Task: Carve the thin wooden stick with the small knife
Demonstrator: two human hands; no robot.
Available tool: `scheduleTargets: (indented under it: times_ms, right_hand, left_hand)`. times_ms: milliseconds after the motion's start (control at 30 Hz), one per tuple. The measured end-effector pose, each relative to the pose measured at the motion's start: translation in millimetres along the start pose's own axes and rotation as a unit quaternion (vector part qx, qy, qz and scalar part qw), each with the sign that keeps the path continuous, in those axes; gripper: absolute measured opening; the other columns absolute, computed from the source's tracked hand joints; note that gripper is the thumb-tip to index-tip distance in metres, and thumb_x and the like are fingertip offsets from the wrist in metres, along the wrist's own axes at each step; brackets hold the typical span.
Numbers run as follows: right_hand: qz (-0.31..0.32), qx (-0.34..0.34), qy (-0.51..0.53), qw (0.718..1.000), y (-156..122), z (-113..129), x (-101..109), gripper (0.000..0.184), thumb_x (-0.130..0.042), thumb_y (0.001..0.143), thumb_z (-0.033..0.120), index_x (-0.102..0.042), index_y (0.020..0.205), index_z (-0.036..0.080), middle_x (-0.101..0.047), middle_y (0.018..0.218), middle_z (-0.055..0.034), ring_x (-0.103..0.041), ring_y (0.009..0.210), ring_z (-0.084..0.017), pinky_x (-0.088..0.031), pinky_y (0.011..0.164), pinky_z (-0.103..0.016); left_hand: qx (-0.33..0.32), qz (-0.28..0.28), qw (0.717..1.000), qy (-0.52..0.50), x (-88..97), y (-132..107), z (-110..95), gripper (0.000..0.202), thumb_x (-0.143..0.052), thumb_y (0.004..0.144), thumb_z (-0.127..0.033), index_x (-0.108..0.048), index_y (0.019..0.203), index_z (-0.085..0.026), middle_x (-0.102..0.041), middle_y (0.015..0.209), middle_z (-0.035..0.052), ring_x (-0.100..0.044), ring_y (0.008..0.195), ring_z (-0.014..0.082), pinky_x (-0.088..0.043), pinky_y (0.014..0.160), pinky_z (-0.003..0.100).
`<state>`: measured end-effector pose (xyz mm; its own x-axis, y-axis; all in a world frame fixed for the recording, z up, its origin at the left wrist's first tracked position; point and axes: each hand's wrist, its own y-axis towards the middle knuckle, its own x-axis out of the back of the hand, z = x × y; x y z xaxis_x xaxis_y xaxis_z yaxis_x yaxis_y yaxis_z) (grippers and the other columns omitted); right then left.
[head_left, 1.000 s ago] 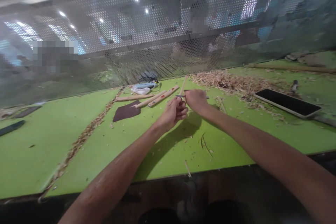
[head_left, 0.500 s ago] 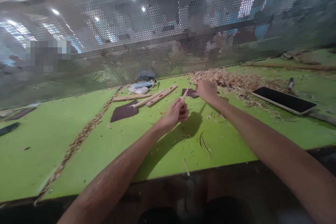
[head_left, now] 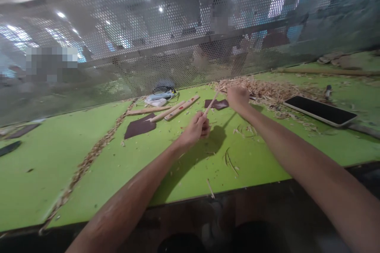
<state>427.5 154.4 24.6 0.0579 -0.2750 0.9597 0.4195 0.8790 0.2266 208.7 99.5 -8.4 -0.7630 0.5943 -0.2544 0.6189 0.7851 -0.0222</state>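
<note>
My left hand [head_left: 196,126] is closed around the lower end of a thin, pale wooden stick [head_left: 211,104], which slants up and away over the green tabletop. Just right of the stick's far end, my right hand [head_left: 238,98] is curled into a fist. Whatever it grips is hidden by the fingers. Beneath and behind the stick lies a small dark brown sheet [head_left: 221,104]. Left of my hands are a flat wooden piece with red marks [head_left: 182,107], a rounded wooden stick [head_left: 168,112] and a larger dark brown sheet [head_left: 139,127].
Wood shavings [head_left: 261,87] are heaped along the back right. A phone [head_left: 320,110] lies at the right. A pale blue object with a cable [head_left: 160,97] rests near the perforated metal screen [head_left: 172,55]. More shavings fill the table seam [head_left: 95,152]. People are visible beyond the screen.
My right hand has shifted a little to the right, away from the stick's far end, uncovering more of the small brown sheet. The left hand still holds the stick.
</note>
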Motion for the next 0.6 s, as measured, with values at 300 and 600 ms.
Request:
scheduleTargets:
  times_ms: [300,600]
  right_hand:
    - [-0.01,0.045,-0.007,0.999,-18.8,1.0,18.4,0.04,-0.047,0.11,0.018,-0.076,0.127,-0.004,-0.073,0.12,-0.0324,-0.07,0.116,-0.031,-0.044,0.087,-0.035]
    - [0.065,0.215,-0.035,0.974,-70.0,56.7,6.4,0.038,-0.046,0.106,0.017,-0.083,0.111,0.011,-0.079,0.098,-0.0163,-0.071,0.09,-0.025,-0.052,0.082,-0.032]
  left_hand:
    - [-0.005,-0.038,0.999,-0.004,2.1,1.9,1.3,0.033,-0.043,0.113,-0.03,-0.034,0.083,-0.023,-0.028,0.063,-0.0109,-0.025,0.043,0.0044,-0.015,0.046,0.016]
    - [-0.02,-0.065,0.997,-0.024,0.9,3.2,-2.9,0.026,-0.039,0.114,-0.026,-0.034,0.089,-0.024,-0.026,0.063,-0.0121,-0.022,0.043,0.0047,-0.013,0.047,0.017]
